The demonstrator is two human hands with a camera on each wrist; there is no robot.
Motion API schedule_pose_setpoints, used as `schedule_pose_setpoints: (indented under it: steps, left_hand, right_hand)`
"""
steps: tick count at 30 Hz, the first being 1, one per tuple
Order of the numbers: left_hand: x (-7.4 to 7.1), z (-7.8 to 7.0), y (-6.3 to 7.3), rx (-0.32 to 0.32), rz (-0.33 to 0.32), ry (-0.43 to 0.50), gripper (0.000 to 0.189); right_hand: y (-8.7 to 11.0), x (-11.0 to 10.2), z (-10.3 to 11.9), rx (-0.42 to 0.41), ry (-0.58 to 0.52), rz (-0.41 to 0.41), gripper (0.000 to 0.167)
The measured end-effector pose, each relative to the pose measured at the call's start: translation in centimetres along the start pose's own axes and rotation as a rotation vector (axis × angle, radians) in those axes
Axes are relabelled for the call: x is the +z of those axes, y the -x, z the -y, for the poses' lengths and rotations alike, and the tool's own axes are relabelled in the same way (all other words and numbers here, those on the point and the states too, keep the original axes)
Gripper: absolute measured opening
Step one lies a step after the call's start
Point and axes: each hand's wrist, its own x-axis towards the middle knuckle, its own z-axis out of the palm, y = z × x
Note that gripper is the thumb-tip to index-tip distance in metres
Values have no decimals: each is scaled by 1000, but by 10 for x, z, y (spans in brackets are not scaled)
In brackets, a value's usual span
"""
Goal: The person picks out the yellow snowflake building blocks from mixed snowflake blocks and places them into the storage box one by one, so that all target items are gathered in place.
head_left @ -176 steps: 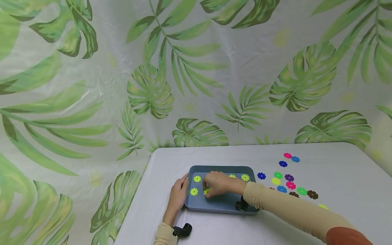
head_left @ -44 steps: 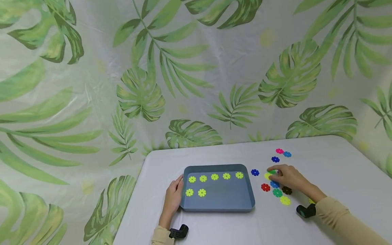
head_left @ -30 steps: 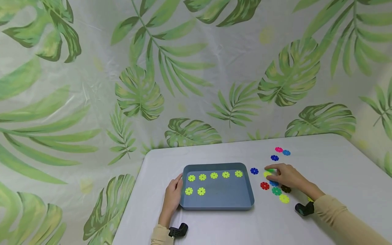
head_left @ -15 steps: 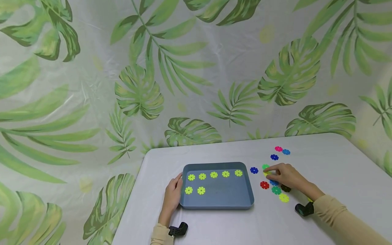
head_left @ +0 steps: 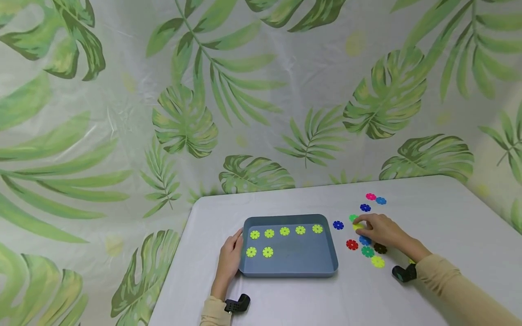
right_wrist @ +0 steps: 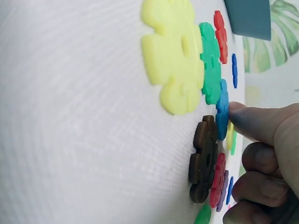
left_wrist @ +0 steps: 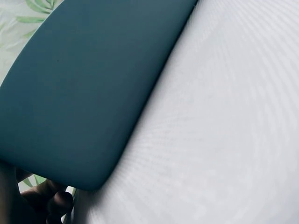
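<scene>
A blue-grey tray [head_left: 293, 274] lies on the table with yellow snowflake discs [head_left: 284, 231] in it: several in a back row, two in front on the left. At its left side my left hand [head_left: 229, 256] grips the edge; curled fingers [left_wrist: 60, 203] show by the corner in the left wrist view. Right of the tray, my right hand [head_left: 379, 230] pinches another yellow snowflake disc [head_left: 357, 226] between thumb and index finger. A green disc [head_left: 353, 218] lies just behind those fingertips, a blue disc [head_left: 364, 241] below them. The other right fingers curl inward.
Around the right hand lie red [head_left: 352, 245], teal-green [head_left: 367, 251], brown [head_left: 380, 248], yellow [head_left: 377, 261] and dark blue [head_left: 338, 225] discs. Pink [head_left: 370, 196] and light blue [head_left: 381, 200] discs lie farther back. A leaf-patterned curtain [head_left: 261, 113] hangs behind the table.
From the tray, my right hand has moved to the loose discs. Within the last half second its thumb and finger closed on a yellow disc, which shifted slightly right. My left hand stays at the tray.
</scene>
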Motion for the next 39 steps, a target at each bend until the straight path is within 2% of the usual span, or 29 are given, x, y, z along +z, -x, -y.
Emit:
schedule_pose_setpoints:
  steps: [12, 21, 39]
  left_hand:
    - [0, 0, -4, 26, -3, 1, 45]
    - [-1, -1, -2, 21, -4, -4, 45]
    - [0, 2, -1, 10, 9, 1, 45]
  right_hand:
    - [-1, -4, -2, -3, 7, -21, 28]
    - [1, -6, -1, 74, 17, -54, 43]
    - [4, 0, 1, 66, 18, -65, 35]
